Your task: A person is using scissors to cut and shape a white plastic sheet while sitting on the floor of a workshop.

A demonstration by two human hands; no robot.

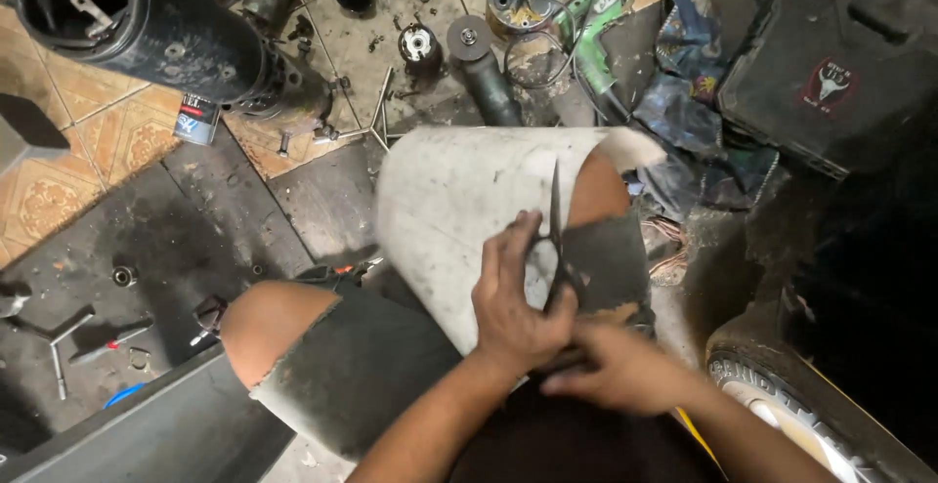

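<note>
A large grey-white sheet [449, 210] lies draped over my right knee [596, 190]. Dark scissors [556, 211] stand in a cut in the sheet with the blades pointing away from me. My left hand [513, 302] rests on the sheet, its fingers curled at the scissors' handles. Just below and to the right, my right hand [625, 366] is blurred and pinches the sheet's near edge by the handles. My left knee [269, 317] is bare at the lower left.
Tiled floor with a dark mat [147, 239]. A big black cylinder [147, 24], a spray can [198, 120], motor parts [420, 43], a green power drill [596, 24], a black tool case [831, 63], rags [689, 83], a tyre [782, 395] and hand tools [107, 341] lie around.
</note>
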